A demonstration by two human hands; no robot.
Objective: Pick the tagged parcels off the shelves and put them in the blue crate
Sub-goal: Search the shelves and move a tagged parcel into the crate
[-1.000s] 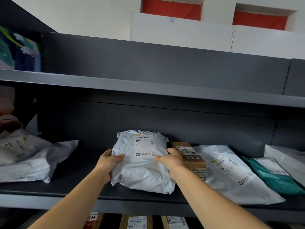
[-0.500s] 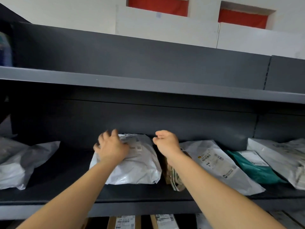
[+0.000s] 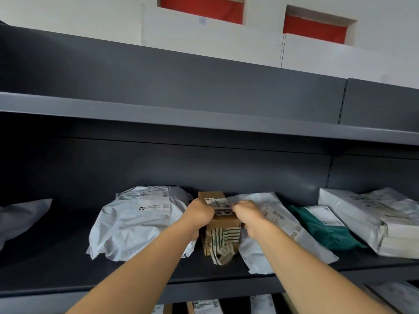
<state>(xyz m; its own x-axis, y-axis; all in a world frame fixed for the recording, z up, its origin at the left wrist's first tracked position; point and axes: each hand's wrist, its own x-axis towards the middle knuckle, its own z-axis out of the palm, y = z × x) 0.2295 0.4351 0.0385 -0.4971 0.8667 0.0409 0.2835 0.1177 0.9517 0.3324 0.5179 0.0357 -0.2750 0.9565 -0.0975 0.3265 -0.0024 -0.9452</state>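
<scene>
Gripped on both sides by left hand (image 3: 199, 214) and right hand (image 3: 247, 214), fingers curled: cardboard box (image 3: 223, 225) on shelf (image 3: 56, 264), label text unreadable, wedged between white mailer (image 3: 136, 223) left and flat mailer (image 3: 281, 223) right.

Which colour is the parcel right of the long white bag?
Dark green, head view.

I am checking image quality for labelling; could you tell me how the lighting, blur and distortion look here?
Head view: wide-angle bowing curves the shelf edge; the back recess is deeply shadowed; the cardboard box label prints are soft; no glare.
</scene>
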